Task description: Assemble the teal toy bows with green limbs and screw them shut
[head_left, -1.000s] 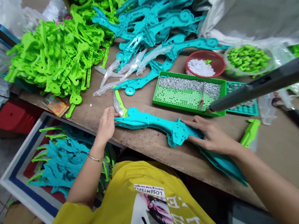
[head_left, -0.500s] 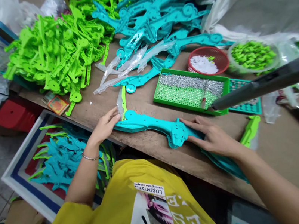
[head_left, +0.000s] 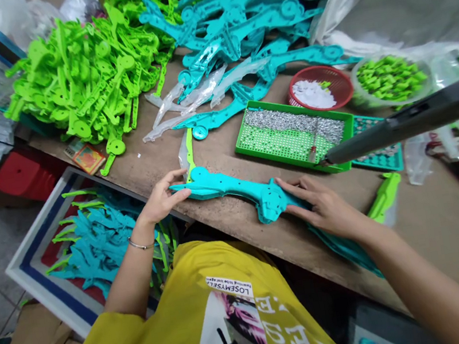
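A long teal plastic toy bow part [head_left: 238, 187] lies along the front edge of the bench, a lime green and clear limb [head_left: 186, 154] sticking up from its left end. My left hand [head_left: 162, 197] closes on that left end, thumb below and fingers above. Around the narrower right section, past the rounded knob, my right hand [head_left: 319, 201] grips with fingers and thumb apart on either side of it. More teal plastic [head_left: 344, 250] extends under my right wrist, partly hidden. A separate lime green and clear limb [head_left: 384, 198] rests right of that wrist.
Lime green parts [head_left: 79, 79] and teal parts [head_left: 232, 26] are heaped at the back. A green perforated tray [head_left: 267, 137] holds small metal pieces and a screwdriver. Beside it stand a red basket [head_left: 344, 84] and a clear tub [head_left: 425, 88]. A dark bar [head_left: 416, 113] juts in from the right.
My left hand has shifted slightly left and its fingers have moved off the clear limb, round the teal part's end. The right hand keeps its hold.
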The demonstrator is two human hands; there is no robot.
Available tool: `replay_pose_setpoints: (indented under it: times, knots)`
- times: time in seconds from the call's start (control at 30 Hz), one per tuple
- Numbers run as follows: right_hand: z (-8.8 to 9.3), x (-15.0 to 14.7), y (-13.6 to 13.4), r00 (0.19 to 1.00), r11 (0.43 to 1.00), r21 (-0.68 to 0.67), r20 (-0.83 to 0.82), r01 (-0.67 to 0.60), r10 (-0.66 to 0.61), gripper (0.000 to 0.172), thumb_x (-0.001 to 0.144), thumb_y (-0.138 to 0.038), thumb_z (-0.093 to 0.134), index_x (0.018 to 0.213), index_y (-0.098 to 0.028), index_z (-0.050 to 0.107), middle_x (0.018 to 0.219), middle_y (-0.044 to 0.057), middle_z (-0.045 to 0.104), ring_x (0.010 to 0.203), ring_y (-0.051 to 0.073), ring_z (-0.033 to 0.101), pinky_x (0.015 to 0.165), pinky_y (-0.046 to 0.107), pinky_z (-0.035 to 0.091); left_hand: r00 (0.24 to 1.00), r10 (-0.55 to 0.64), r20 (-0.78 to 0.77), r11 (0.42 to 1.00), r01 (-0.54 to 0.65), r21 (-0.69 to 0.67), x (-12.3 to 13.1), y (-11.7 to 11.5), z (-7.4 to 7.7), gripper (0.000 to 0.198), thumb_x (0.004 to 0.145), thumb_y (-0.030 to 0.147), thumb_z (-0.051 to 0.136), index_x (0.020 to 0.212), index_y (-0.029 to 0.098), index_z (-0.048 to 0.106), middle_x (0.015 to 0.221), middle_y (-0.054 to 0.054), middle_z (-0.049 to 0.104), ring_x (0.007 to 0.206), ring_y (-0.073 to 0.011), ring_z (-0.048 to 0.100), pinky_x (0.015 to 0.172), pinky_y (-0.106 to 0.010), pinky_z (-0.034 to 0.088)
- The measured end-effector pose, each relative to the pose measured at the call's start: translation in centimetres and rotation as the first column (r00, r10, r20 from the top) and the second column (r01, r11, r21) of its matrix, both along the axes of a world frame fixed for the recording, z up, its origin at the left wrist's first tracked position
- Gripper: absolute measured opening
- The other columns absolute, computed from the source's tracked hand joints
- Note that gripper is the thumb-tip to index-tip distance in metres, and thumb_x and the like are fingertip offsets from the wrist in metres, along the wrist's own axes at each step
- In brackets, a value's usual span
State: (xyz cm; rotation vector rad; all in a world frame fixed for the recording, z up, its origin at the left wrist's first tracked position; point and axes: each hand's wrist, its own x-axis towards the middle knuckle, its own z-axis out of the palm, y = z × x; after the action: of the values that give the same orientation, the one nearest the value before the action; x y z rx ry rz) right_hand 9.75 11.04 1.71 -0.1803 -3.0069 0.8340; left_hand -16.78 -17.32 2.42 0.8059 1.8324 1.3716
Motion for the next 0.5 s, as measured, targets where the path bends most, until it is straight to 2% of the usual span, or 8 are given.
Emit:
replay_pose_setpoints:
  times: [0.1, 0.2, 0.3, 0.37, 0.4, 0.47, 0.5]
  knots:
    - [-0.2, 0.0, -0.1, 1.000, 1.000, 0.019, -0.001, -0.003, 0.003, 0.060, 0.096, -0.047, 0.045, 0.152, -0.026, 0.036, 0.114, 0.013, 0.061, 0.103, 0.027, 0.063, 0.093, 0.043, 0.052, 0.999, 0.053, 0.004, 0.999, -0.053, -0.005, 0.3, 0.4, -0.4, 0.058, 0.079, 0.045, 0.071, 0.127, 0.014, 0.058, 0.125, -0.013, 0.065, 0.112, -0.0266, 0.062, 0.094, -0.037, 0.051]
    - [-0.3, 0.1, -0.1, 1.000, 0.999, 0.034, -0.014, -0.006, 0.007, 0.060, 0.096, -0.045, 0.046, 0.152, -0.025, 0.036, 0.114, 0.013, 0.060, 0.103, 0.028, 0.062, 0.093, 0.044, 0.051, 0.998, 0.057, 0.033, 0.998, -0.056, -0.025, 0.2, 0.5, -0.8, 0.058, 0.076, 0.040, 0.074, 0.126, 0.015, 0.058, 0.124, -0.012, 0.065, 0.111, -0.0254, 0.063, 0.092, -0.037, 0.053]
    - [0.0, -0.1, -0.2, 1.000, 0.999, 0.050, 0.001, 0.001, -0.001, 0.061, 0.094, -0.043, 0.049, 0.151, -0.024, 0.037, 0.115, 0.014, 0.060, 0.102, 0.028, 0.062, 0.092, 0.045, 0.052, 0.999, 0.046, 0.008, 0.996, -0.045, -0.081, -0.1, 0.2, -0.2, 0.061, 0.074, 0.039, 0.075, 0.127, 0.016, 0.055, 0.119, -0.012, 0.066, 0.110, -0.0262, 0.064, 0.092, -0.040, 0.054]
    - [0.8, -0.1, -0.5, 1.000, 0.998, 0.070, 0.022, 0.006, -0.008, 0.065, 0.092, -0.044, 0.054, 0.150, -0.021, 0.039, 0.114, 0.014, 0.059, 0.101, 0.029, 0.062, 0.091, 0.046, 0.052, 0.982, 0.060, -0.180, 0.985, -0.087, -0.150, -0.2, 0.1, 1.0, 0.063, 0.074, 0.039, 0.075, 0.129, 0.017, 0.054, 0.123, -0.012, 0.064, 0.115, -0.0279, 0.061, 0.095, -0.044, 0.052]
    - [1.4, -0.1, -0.6, 1.000, 0.997, 0.078, 0.021, 0.009, -0.011, 0.067, 0.089, -0.044, 0.057, 0.150, -0.020, 0.040, 0.115, 0.015, 0.059, 0.101, 0.029, 0.061, 0.092, 0.048, 0.052, 0.943, 0.062, -0.328, 0.977, -0.124, -0.173, -0.1, 0.3, 1.9, 0.062, 0.075, 0.040, 0.074, 0.130, 0.018, 0.054, 0.128, -0.013, 0.061, 0.118, -0.0285, 0.059, 0.098, -0.045, 0.050]
    - [3.1, 0.2, -1.3, 0.998, 0.996, 0.079, -0.033, 0.051, -0.049, 0.068, 0.087, -0.042, 0.061, 0.148, -0.018, 0.042, 0.119, 0.016, 0.059, 0.106, 0.031, 0.060, 0.095, 0.050, 0.050, 0.796, 0.036, -0.605, 0.977, -0.155, -0.145, 0.6, 1.6, 3.8, 0.054, 0.082, 0.040, 0.069, 0.129, 0.019, 0.055, 0.138, -0.013, 0.053, 0.124, -0.0284, 0.055, 0.106, -0.047, 0.044]
    - [4.0, 0.4, -1.7, 0.992, 0.993, 0.062, -0.080, 0.100, -0.095, 0.064, 0.087, -0.040, 0.061, 0.145, -0.017, 0.046, 0.121, 0.017, 0.059, 0.109, 0.031, 0.059, 0.096, 0.050, 0.049, 0.751, 0.001, -0.660, 0.985, -0.115, -0.128, 1.3, 2.8, 4.7, 0.047, 0.087, 0.038, 0.063, 0.129, 0.019, 0.054, 0.136, -0.012, 0.054, 0.123, -0.0267, 0.055, 0.107, -0.045, 0.043]
